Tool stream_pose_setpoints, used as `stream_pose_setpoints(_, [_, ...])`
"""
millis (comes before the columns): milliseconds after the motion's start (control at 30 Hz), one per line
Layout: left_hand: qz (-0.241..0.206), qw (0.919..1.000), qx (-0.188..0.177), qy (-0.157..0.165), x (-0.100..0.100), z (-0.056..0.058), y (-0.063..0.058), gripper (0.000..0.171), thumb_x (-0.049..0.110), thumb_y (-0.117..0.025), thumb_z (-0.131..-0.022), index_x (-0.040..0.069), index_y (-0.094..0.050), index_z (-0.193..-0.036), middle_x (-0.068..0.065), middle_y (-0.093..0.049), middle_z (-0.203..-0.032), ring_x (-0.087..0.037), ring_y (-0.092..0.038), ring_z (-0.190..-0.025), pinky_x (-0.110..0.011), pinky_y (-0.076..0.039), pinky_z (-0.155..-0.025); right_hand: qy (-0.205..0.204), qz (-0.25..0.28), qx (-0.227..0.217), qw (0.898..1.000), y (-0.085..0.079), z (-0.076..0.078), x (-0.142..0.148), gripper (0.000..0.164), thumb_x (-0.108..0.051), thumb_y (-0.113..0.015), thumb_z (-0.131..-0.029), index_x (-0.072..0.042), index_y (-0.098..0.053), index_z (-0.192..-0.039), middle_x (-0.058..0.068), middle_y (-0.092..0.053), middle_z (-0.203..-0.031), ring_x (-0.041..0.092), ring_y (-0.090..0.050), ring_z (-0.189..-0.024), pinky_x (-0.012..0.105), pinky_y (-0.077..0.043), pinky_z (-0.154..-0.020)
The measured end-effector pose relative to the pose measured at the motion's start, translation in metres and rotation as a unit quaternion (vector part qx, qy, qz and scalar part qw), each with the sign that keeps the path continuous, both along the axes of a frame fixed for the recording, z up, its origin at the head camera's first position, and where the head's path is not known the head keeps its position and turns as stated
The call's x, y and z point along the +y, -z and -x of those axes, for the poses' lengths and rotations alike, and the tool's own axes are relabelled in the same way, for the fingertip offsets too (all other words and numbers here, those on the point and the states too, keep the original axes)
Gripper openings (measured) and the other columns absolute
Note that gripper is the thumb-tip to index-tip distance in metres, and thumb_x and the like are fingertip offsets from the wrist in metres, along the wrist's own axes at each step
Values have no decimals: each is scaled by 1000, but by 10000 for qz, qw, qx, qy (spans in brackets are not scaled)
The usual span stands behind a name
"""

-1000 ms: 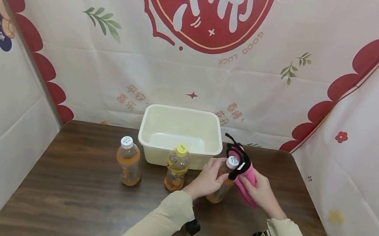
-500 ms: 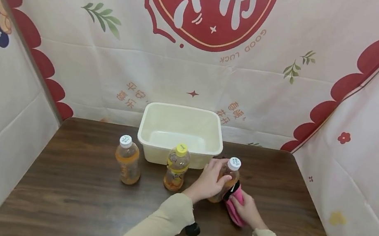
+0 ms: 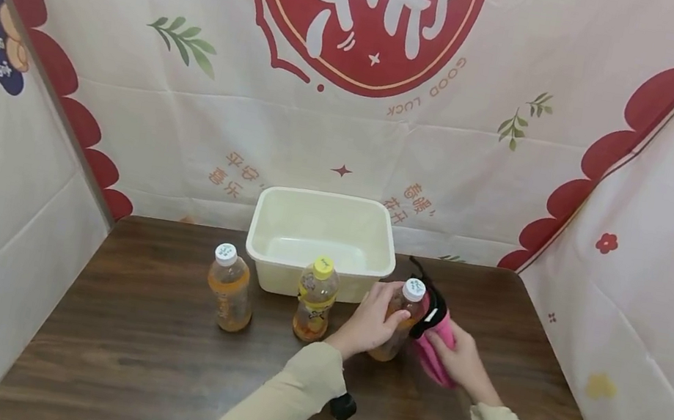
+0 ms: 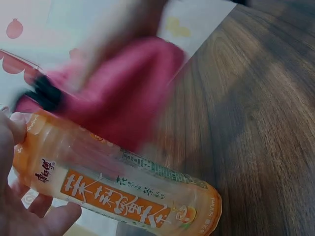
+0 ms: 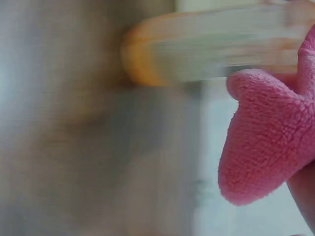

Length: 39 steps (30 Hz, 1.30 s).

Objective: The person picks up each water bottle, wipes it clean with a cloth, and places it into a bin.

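With fingers and thumb round its upper part, my left hand (image 3: pixel 368 323) grips a plastic drink bottle (image 3: pixel 390 345) that has a white cap and an orange label (image 4: pixel 118 194). The bottle stands upright on the table. My right hand (image 3: pixel 463 365) holds a bunched pink fluffy cloth (image 3: pixel 439 350) with a black edge and a thin black cord, right against the bottle's right side. Blur covers the cloth (image 4: pixel 123 88) in the left wrist view. In the right wrist view a soft pink fold (image 5: pixel 266 137) hangs beside the bottle (image 5: pixel 197 49).
A cream plastic bin (image 3: pixel 272 275) stands at the back of the dark wooden table (image 3: pixel 162 374). In front of it is a yellow-capped bottle (image 3: pixel 316 294), and farther left another white-capped bottle (image 3: pixel 230 290). Printed cloth walls (image 3: pixel 349 138) close in the back and sides.
My right hand has brought the pink cloth down along the bottle's right side, then back up and rightward. My left hand has kept its grip on the bottle, nearly still.
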<state>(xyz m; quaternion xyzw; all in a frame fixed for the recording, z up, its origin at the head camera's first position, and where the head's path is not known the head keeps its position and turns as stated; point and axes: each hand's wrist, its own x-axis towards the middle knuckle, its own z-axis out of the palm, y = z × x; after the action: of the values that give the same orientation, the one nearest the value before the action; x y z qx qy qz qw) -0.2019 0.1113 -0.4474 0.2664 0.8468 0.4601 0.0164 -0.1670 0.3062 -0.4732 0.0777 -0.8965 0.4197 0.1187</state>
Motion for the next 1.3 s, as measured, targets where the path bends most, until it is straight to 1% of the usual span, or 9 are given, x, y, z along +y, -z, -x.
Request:
stream_pose_setpoints(167, [-9,10000,78,2,1,0,0,48,23,-49,-94,10,-33,-136,-11,-38,-128,-23,-40,-111,-34,-39,-93,-187,-360,235,9989,-39,0,-3,22,-7,-62,-84,3,-59,-103,11,-64,-80,1,-51,-66,23,-45,-58])
stream_pose_setpoints(367, [-16,9999,148,-10,0,-1,-1,47,25,-49,-93,11,-33,-136,-11,-39,-127,-23,-40,-111,-35,-39,-93,-275,-31,195,9994,-40,-2,-15,10,4,-60,-82,7,-57,-90,12,-61,-73,-2,-49,-62,22,-45,-56])
stream_pose_setpoints(500, [-16,9999,134,-25,-1,-2,-1,48,27,-48,-94,12,-32,-136,-10,-39,-127,-22,-40,-111,-34,-39,-93,-26,181,183,9997,-13,1,-13,5,6,-60,-80,6,-57,-84,12,-60,-68,-1,-49,-58,23,-44,-53])
stream_pose_setpoints(733, [-34,9999,118,-6,-2,-3,-4,48,29,-48,-94,14,-33,-136,-10,-39,-126,-21,-40,-109,-34,-39,-90,121,51,-999,9949,54,1,-9,15,-10,-62,-85,2,-59,-94,9,-63,-76,5,-53,-62,24,-46,-58])
stream_pose_setpoints(900, [-42,9999,139,8,-2,-1,-3,48,29,-47,-94,14,-32,-137,-10,-39,-127,-21,-40,-108,-33,-40,-89,329,-186,-1112,9931,69,0,-10,18,-14,-64,-84,0,-61,-93,9,-63,-79,12,-54,-67,28,-46,-62])
stream_pose_setpoints(967, [-57,9999,158,-3,-2,0,-1,48,29,-47,-94,14,-32,-137,-10,-39,-127,-21,-40,-108,-33,-40,-89,304,-188,-1070,9936,66,1,-8,20,-16,-64,-84,0,-61,-95,8,-63,-79,11,-54,-67,28,-46,-62])
stream_pose_setpoints(1067, [-71,9998,197,-12,-2,1,0,48,28,-47,-94,14,-32,-137,-10,-39,-126,-21,-40,-108,-32,-40,-89,99,-47,-971,9952,48,3,-4,21,-15,-62,-86,2,-60,-98,9,-64,-79,7,-55,-65,26,-46,-60])
stream_pose_setpoints(1200, [-114,9997,217,-21,-2,1,1,47,27,-48,-94,13,-33,-136,-11,-39,-126,-22,-40,-108,-33,-40,-90,-103,109,-580,9982,4,6,0,18,-10,-60,-86,3,-59,-99,12,-63,-77,4,-55,-63,25,-47,-58])
stream_pose_setpoints(1300, [-133,9997,196,-23,-3,1,1,47,25,-49,-94,11,-33,-136,-12,-39,-126,-23,-40,-108,-34,-40,-90,-265,-189,-239,9992,-29,7,-1,24,-10,-61,-86,3,-59,-106,13,-64,-82,3,-53,-68,24,-46,-60])
